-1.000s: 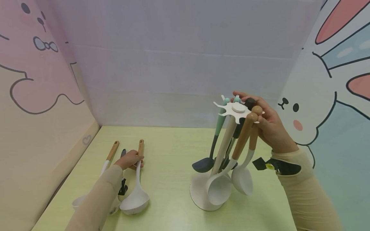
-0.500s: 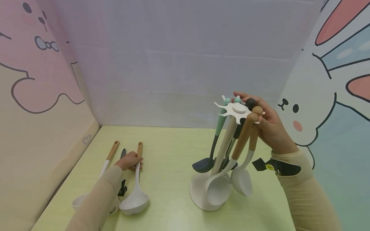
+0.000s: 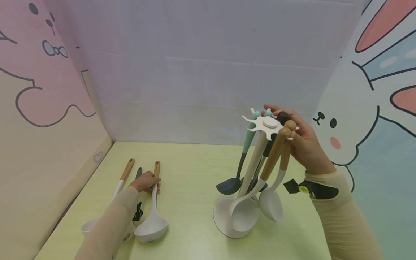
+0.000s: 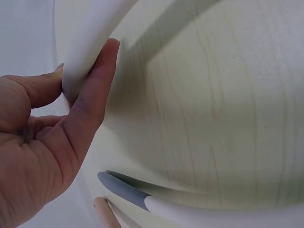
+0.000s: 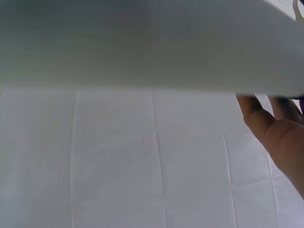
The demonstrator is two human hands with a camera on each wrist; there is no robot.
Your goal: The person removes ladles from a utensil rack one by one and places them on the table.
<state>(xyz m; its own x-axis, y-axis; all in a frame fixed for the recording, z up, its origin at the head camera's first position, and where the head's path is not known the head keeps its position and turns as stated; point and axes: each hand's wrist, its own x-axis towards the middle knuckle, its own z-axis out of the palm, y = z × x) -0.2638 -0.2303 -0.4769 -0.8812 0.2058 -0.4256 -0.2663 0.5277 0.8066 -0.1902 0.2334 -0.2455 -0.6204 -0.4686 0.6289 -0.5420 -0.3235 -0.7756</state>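
In the head view, my left hand [image 3: 145, 181] pinches the white shaft of a ladle [image 3: 151, 225] just below its wooden handle. The left wrist view shows the ladle's shaft [image 4: 90, 47] between thumb and fingers. My right hand [image 3: 304, 148] holds the top of a white utensil stand [image 3: 224, 216], thumb in front beside the wooden handles and fingers behind the top. A wooden-handled ladle [image 3: 243, 215], a second white ladle [image 3: 271, 205] and a teal-handled dark ladle [image 3: 229, 186] hang there. In the right wrist view, a blurred pale surface partly hides my right hand [image 5: 285, 142].
Left of the held ladle lie a white utensil with a wooden handle [image 3: 126, 171] and a grey-tipped handle [image 3: 139, 172], partly covered by my left arm. A pale yellow table [image 3: 191, 180] meets a white back wall and cartoon-printed side walls.
The held ladle's handle end has shifted slightly toward me and my left hand has lowered a little with it. The hanging white ladles have swung slightly left. My right hand stays at the stand's top.
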